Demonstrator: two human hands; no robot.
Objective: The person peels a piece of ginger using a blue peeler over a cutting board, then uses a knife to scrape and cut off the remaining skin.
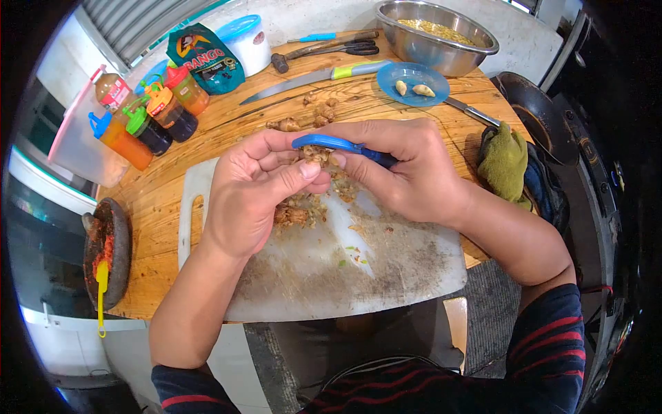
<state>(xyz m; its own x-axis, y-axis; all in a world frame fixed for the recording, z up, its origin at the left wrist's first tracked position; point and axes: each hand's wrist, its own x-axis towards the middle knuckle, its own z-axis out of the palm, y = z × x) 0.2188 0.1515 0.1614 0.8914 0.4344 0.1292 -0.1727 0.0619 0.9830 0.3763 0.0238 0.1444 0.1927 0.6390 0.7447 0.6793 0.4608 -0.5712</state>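
While both hands meet over the white cutting board (pixel 386 276), I note the right hand (pixel 407 172) gripping a blue-handled peeler (pixel 338 145) and the left hand (pixel 252 190) pinching a small brown root piece (pixel 316 154) against it. Brown peelings (pixel 298 212) lie on the board directly beneath. At 12 o'clock from the hands sit a knife (pixel 314 76) and a blue lid (pixel 412 83) with two peeled pieces; at 1 o'clock a steel bowl (pixel 441 50); at 10 o'clock sauce bottles (pixel 148 114); at 3 o'clock a green cloth (pixel 505 162).
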